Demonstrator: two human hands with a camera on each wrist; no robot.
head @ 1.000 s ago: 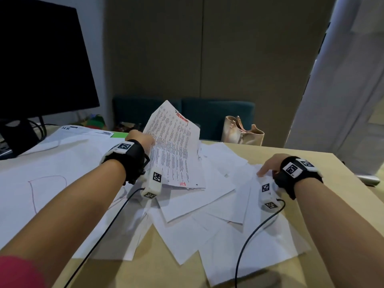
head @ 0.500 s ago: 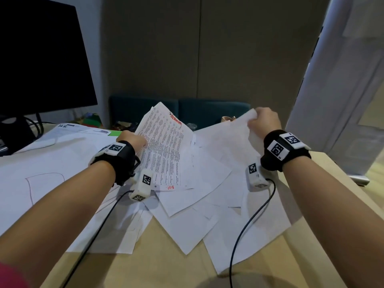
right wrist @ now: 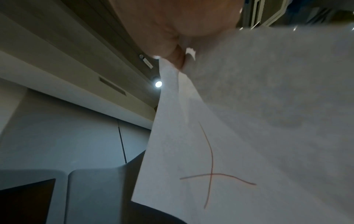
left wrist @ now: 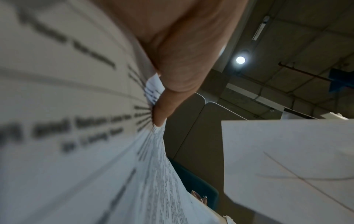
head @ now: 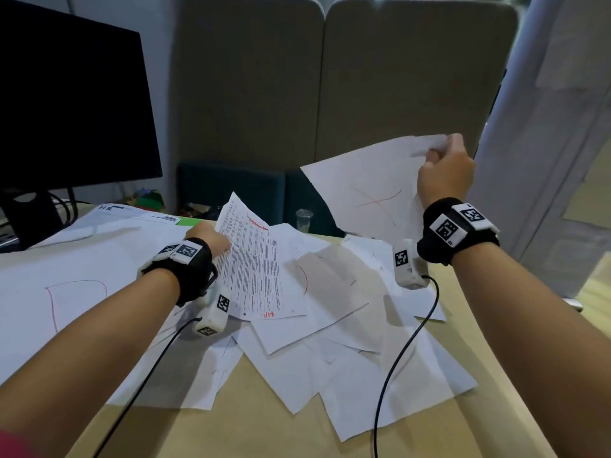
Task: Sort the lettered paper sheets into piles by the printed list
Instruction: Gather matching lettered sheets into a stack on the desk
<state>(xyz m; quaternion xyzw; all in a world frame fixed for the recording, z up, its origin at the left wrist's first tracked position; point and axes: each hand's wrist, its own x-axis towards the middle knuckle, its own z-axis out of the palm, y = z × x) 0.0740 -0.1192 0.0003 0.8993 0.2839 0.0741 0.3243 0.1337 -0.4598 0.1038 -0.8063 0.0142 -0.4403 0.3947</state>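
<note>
— What's the biggest thing there?

— The bench (head: 264,434), tan, with a black monitor (head: 69,104) at its far left. A loose heap of sheets (head: 330,352) covers its middle; a sheet with a red D-like outline (head: 76,292) lies flat to the left.

— And the lifted paper?

— The right hand (head: 444,175) holds the X sheet (head: 373,196) well above the heap, at the far right, fingers (right wrist: 177,58) pinching its top corner; the red cross shows.

— The printed list?

— The printed list (head: 254,259) stands tilted over the heap's left edge, the left hand (head: 208,241) gripping its side, thumb (left wrist: 168,106) pressed on the print. A clear cup (head: 303,219) stands beyond the bench's far edge.
</note>
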